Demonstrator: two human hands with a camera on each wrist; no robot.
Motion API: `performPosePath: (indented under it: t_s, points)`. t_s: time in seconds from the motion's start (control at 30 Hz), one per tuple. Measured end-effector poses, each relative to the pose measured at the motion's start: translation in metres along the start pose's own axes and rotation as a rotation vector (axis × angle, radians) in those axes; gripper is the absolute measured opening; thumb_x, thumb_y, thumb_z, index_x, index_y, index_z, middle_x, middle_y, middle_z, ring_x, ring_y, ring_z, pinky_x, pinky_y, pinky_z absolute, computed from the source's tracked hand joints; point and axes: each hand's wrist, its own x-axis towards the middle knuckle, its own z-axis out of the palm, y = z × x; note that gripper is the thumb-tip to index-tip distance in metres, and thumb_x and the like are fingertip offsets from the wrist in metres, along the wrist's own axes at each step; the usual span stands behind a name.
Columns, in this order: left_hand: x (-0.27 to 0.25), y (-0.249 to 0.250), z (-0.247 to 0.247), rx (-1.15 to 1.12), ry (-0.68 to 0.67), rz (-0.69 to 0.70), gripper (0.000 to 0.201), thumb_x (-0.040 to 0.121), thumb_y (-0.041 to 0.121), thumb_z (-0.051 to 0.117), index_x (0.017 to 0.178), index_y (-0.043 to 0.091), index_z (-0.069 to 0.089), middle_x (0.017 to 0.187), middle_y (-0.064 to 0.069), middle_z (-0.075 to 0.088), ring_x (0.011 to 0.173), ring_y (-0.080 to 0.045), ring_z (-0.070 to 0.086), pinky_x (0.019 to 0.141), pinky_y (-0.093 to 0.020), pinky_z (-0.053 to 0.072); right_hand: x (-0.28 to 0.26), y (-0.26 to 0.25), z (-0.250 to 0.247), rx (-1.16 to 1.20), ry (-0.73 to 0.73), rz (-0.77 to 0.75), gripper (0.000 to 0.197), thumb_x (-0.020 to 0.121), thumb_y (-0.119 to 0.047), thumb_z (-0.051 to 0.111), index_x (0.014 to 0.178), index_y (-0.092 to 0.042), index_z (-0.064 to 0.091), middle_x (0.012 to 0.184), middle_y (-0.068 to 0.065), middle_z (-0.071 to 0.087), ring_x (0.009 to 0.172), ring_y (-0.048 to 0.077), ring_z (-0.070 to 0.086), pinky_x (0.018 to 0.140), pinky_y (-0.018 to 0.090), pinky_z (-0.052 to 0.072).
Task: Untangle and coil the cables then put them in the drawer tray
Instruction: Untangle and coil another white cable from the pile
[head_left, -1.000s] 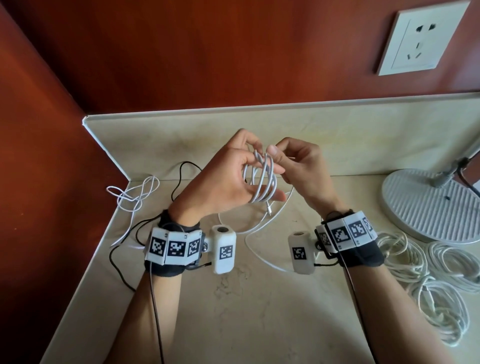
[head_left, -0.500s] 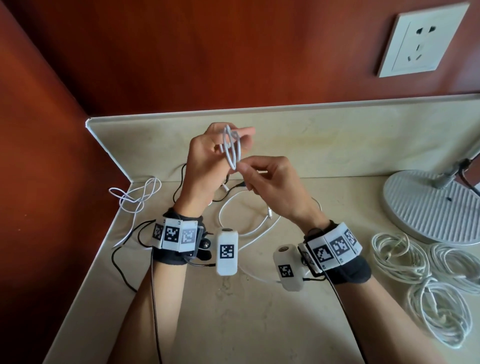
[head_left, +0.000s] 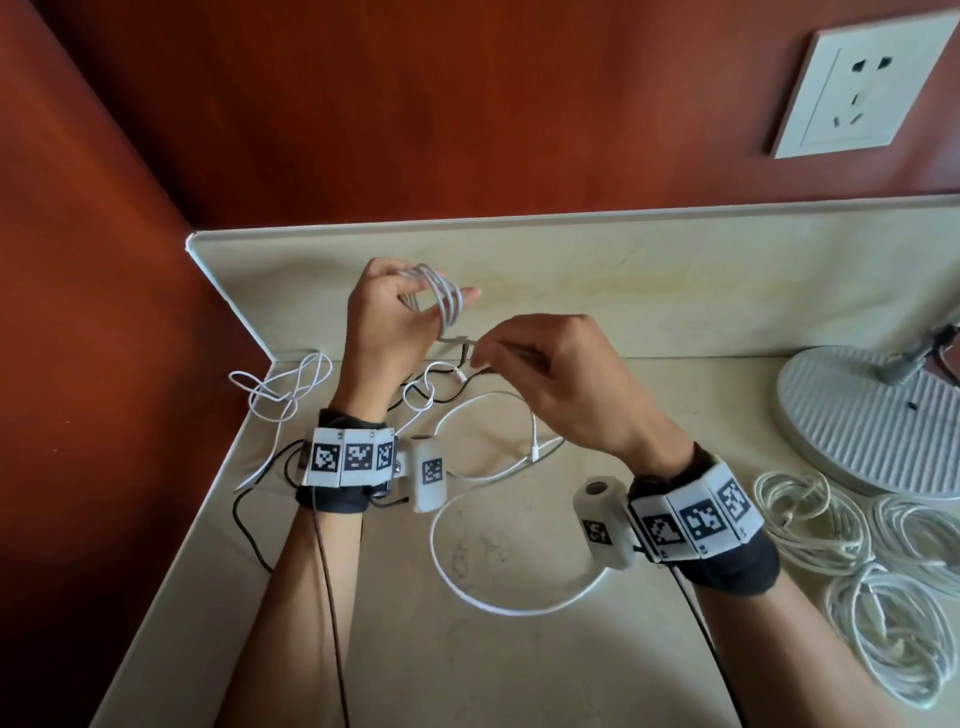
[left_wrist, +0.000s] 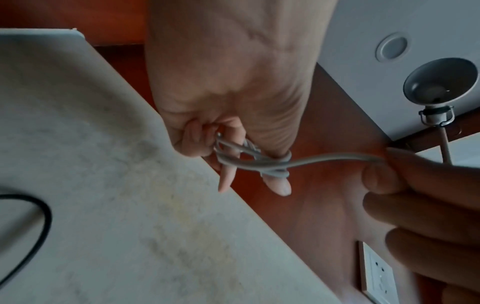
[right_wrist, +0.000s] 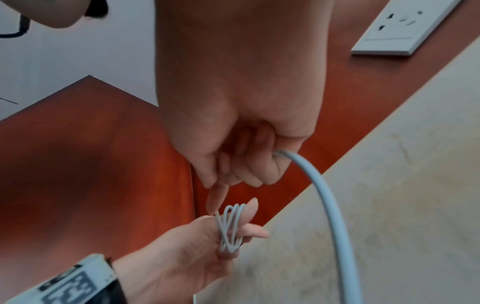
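Red-brown walls meet in a corner behind a pale stone counter (head_left: 519, 675) with a low upstand along its back and left edges. Above it the left hand (head_left: 387, 325) is raised, several turns of a white cable (head_left: 444, 296) wound round its thumb and outstretched fingers; the left wrist view shows the loops crossing the thumb (left_wrist: 276, 181) and a finger while the other fingers curl toward the palm. From the loops a short run of the same cable leads across to the right hand (head_left: 556, 384), which pinches it between thumb and forefinger with the remaining fingers folded in; the two hands are close but not touching. In the right wrist view the cable also leaves the far side of the right fist and curves down past the camera. Below the hands the rest of this white cable lies slack on the counter in a wide open loop (head_left: 498, 605). Just behind, a thin black cable (head_left: 249, 530) and another white one lie knotted together (head_left: 423, 387), with a loose white tangle (head_left: 280, 387) toward the left corner. Three coiled white cables (head_left: 883, 587) rest together at the right, beside the round ribbed lamp base (head_left: 872, 421). A white wall socket (head_left: 857, 88) sits high on the back wall.
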Motion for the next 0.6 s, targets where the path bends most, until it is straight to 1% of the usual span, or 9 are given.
performPosePath:
  t_s: [0.03,0.1,0.17,0.23,0.3,0.4,0.47,0.53,0.6]
  points:
    - [-0.001,0.001,-0.001,0.014,-0.053,0.016,0.047,0.064,0.063,0.086,0.094,0.027,0.081,0.11,0.004,0.064,0.102,-0.002,0.064,0.097,-0.025,0.051,0.001,0.002,-0.003,-0.006,0.036,-0.008,0.019,0.103,-0.019,0.064,0.091,-0.014,0.078,0.078,-0.008,0.071,0.067,0.011,0.062,0.067,0.032,0.048]
    - [-0.004,0.007,-0.001,0.036,-0.194,0.056,0.046,0.06,0.065,0.085,0.094,0.035,0.078,0.108,0.005,0.062,0.098,-0.002,0.062,0.092,-0.021,0.049,0.002,0.006,-0.01,-0.004,0.119,-0.022,0.021,0.101,-0.026,0.069,0.088,-0.014,0.079,0.074,0.001,0.066,0.06,0.012,0.052,0.061,0.026,0.04]
    - [-0.011,0.017,-0.003,0.057,-0.365,0.089,0.034,0.062,0.058,0.089,0.088,0.042,0.075,0.106,0.006,0.061,0.09,-0.001,0.06,0.081,-0.022,0.046,0.002,0.008,-0.018,0.016,0.179,-0.023,0.019,0.096,-0.031,0.075,0.088,-0.014,0.081,0.07,0.003,0.061,0.058,0.014,0.046,0.06,0.02,0.033]
    - [-0.018,0.029,-0.004,0.038,-0.52,0.095,0.021,0.062,0.049,0.091,0.071,0.046,0.073,0.104,0.008,0.061,0.082,0.002,0.058,0.076,-0.02,0.043,0.001,0.012,-0.024,0.034,0.224,-0.022,0.023,0.088,-0.036,0.082,0.082,-0.014,0.08,0.065,0.004,0.055,0.056,0.017,0.041,0.057,0.023,0.03]
    - [-0.026,0.039,-0.005,0.021,-0.638,0.104,0.018,0.063,0.042,0.091,0.067,0.043,0.073,0.102,0.012,0.061,0.079,0.004,0.06,0.074,-0.014,0.041,0.0,0.017,-0.03,0.041,0.265,-0.016,0.028,0.08,-0.039,0.088,0.072,-0.015,0.075,0.059,0.0,0.048,0.054,0.017,0.033,0.054,0.025,0.026]
    - [-0.034,0.048,-0.006,-0.072,-0.702,0.134,0.022,0.068,0.023,0.093,0.084,0.019,0.078,0.098,0.018,0.065,0.084,0.005,0.068,0.076,-0.008,0.045,-0.003,0.024,-0.035,0.125,0.259,0.032,0.032,0.074,-0.04,0.09,0.066,-0.016,0.07,0.055,0.001,0.05,0.053,0.024,0.034,0.05,0.034,0.026]
    - [-0.036,0.054,-0.007,-0.136,-0.734,0.147,0.035,0.064,0.027,0.09,0.093,0.011,0.078,0.104,0.014,0.067,0.096,-0.004,0.072,0.088,-0.021,0.055,-0.003,0.027,-0.036,0.249,0.206,0.062,0.03,0.076,-0.035,0.089,0.07,-0.012,0.071,0.057,0.009,0.058,0.053,0.028,0.039,0.05,0.035,0.03]
    - [-0.038,0.057,-0.008,-0.16,-0.776,0.162,0.05,0.062,0.031,0.087,0.104,0.006,0.078,0.113,0.005,0.066,0.104,-0.009,0.072,0.095,-0.03,0.057,-0.003,0.03,-0.037,0.404,0.141,0.058,0.023,0.082,-0.023,0.083,0.078,-0.004,0.071,0.061,-0.002,0.059,0.055,0.011,0.043,0.055,0.024,0.035]
    - [-0.039,0.056,-0.008,-0.172,-0.813,0.172,0.059,0.062,0.03,0.087,0.113,0.003,0.077,0.119,-0.001,0.063,0.095,-0.001,0.069,0.09,-0.023,0.055,-0.002,0.032,-0.037,0.524,0.092,0.04,0.013,0.087,-0.012,0.075,0.092,-0.002,0.069,0.068,-0.01,0.061,0.06,0.002,0.049,0.061,0.015,0.039]
